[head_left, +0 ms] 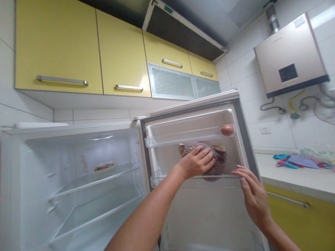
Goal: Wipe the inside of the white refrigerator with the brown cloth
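My left hand (198,162) lies over a brownish-purple cloth (219,164), its fingers spread and bent across it, pressing it against the inner side of the open fridge door (195,211). Part of the cloth hangs behind the clear middle door shelf (193,182). At the right end of that shelf is my right hand (252,196), its fingertips at the rim and its fingers stretched out, with nothing seen in it. Above the cloth, an egg (227,129) sits at the right end of the upper door shelf (182,137).
The fridge compartment (81,153) stands open at left, with glass shelves (102,178) and a small packet (104,166). Yellow cabinets (120,52) hang above. At right, a counter (290,176) bears colourful cloths (303,161), below a water heater (291,57).
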The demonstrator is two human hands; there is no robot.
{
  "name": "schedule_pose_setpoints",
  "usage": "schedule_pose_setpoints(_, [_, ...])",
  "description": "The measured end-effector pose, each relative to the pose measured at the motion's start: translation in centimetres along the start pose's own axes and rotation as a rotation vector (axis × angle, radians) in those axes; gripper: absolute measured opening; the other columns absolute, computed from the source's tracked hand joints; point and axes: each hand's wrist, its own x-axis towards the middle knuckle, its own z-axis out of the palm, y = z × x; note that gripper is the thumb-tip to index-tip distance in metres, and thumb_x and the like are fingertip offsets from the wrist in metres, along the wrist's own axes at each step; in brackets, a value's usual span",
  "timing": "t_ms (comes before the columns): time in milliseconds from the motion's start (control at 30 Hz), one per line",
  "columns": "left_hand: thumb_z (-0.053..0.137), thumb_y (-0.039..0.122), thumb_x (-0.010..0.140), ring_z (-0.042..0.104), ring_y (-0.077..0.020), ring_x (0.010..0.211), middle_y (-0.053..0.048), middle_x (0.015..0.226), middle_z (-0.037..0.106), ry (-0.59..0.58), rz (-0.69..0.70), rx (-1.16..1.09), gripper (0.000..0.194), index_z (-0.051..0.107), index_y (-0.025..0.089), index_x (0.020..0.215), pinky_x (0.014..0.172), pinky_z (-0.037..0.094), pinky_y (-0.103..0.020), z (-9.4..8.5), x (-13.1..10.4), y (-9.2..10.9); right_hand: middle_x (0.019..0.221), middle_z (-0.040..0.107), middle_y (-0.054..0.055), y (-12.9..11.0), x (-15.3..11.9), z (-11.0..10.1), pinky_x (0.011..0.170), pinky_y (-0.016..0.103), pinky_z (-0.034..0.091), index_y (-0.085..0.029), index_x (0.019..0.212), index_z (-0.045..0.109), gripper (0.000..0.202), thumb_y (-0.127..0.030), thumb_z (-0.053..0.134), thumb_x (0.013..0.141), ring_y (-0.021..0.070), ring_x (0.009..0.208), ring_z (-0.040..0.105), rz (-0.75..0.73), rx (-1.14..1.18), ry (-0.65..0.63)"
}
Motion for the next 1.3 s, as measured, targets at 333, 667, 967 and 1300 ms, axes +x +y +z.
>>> schedule_pose_setpoints(333, [0.045, 0.025, 0.097, 0.052, -0.0203, 0.139, -0.004, 0.153, 0.055, 0.034, 0.01, 0.122, 0.041, 0.053, 0.029, 0.137, 0.111, 0.044, -0.04, 2.4, -2.0, -2.2, 0.123, 0.068, 0.009, -0.6, 0.2, 0.3, 0.106, 0.052, 0.045, -0.025, 0.099, 0.071, 0.031, -0.044, 0.046, 0.095, 0.0288, 0.127, 0.057, 0.058, 0.02, 0.018])
schedule_pose_setpoints(667, [0.04, 0.031, 0.095, 0.051, -0.0325, 0.133, -0.021, 0.147, 0.055, -0.078, -0.306, 0.186, 0.05, 0.053, 0.009, 0.138, 0.096, 0.049, -0.045, 1.3, 7.2, 2.8, 0.121, 0.066, 0.008, -0.9, -0.2, 0.6, 0.108, 0.052, 0.042, -0.026, 0.104, 0.07, 0.028, -0.04, 0.048, 0.095, 0.0279, 0.128, 0.055, 0.032, 0.03, 0.019])
schedule_pose_setpoints(967, [0.042, 0.03, 0.097, 0.061, -0.0219, 0.122, -0.014, 0.137, 0.064, 0.22, 0.108, 0.194, 0.033, 0.057, 0.024, 0.126, 0.11, 0.041, -0.039, 2.7, 6.7, 0.9, 0.122, 0.065, 0.008, -1.7, -0.8, 0.5, 0.108, 0.051, 0.042, -0.028, 0.109, 0.069, 0.027, -0.038, 0.048, 0.096, 0.0276, 0.129, 0.054, -0.011, 0.005, 0.011])
schedule_pose_setpoints(1300, [0.048, 0.033, 0.096, 0.056, -0.0291, 0.134, -0.011, 0.145, 0.06, 0.202, -0.027, 0.114, 0.03, 0.065, 0.027, 0.12, 0.11, 0.044, -0.051, 4.1, 5.6, 1.0, 0.122, 0.066, 0.008, -1.0, 0.1, 0.0, 0.108, 0.05, 0.043, -0.027, 0.107, 0.071, 0.029, -0.04, 0.047, 0.096, 0.0277, 0.129, 0.054, 0.035, 0.031, -0.025])
